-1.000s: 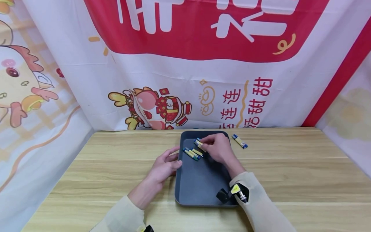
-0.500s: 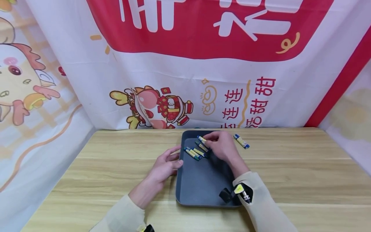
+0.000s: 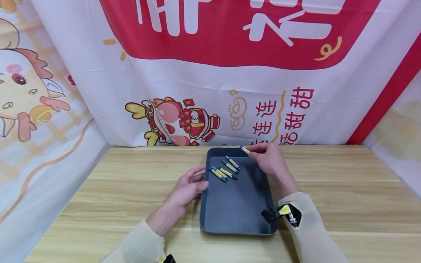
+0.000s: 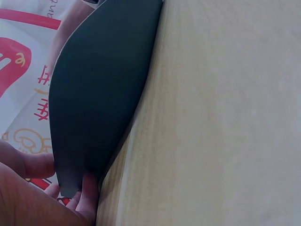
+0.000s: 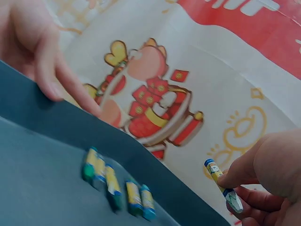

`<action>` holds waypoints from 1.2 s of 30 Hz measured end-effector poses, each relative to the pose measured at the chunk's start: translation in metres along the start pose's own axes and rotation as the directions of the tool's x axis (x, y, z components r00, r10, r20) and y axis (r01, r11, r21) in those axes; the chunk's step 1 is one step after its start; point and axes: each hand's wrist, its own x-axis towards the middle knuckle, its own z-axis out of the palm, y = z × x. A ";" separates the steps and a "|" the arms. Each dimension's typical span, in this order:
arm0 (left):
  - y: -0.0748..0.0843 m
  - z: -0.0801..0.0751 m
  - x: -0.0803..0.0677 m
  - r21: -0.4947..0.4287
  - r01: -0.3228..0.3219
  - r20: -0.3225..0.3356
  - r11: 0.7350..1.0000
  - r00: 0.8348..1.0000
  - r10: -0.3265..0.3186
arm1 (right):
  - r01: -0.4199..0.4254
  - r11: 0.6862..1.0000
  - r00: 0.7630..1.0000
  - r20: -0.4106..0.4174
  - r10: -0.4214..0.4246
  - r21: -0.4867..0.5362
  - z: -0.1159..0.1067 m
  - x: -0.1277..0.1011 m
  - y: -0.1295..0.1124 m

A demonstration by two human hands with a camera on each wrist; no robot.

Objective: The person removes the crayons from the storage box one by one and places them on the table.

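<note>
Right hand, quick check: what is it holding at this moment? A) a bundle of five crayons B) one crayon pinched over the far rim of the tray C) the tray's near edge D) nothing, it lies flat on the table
B: the right hand pinches a single crayon above the far rim of the tray, while the other crayons lie inside it.

Left hand (image 3: 185, 188) flat; right hand (image 3: 269, 159) pinching
</note>
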 end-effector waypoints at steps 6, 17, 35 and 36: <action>0.000 0.001 -0.001 0.000 0.002 -0.001 1.000 1.000 -0.002 | -0.029 0.999 0.999 -0.041 0.030 0.022 -0.017 0.003 0.009; 0.002 0.001 -0.002 0.000 0.003 0.002 1.000 1.000 -0.003 | -0.107 0.994 0.985 -0.130 0.109 0.023 -0.042 0.009 0.031; 0.001 0.000 -0.001 0.002 0.015 0.008 1.000 1.000 -0.015 | -0.208 0.977 0.960 -0.182 0.211 0.037 -0.040 0.015 0.070; 0.002 0.000 -0.001 0.001 0.016 0.008 1.000 1.000 -0.016 | -0.209 0.978 0.960 -0.187 0.210 0.023 -0.039 0.016 0.072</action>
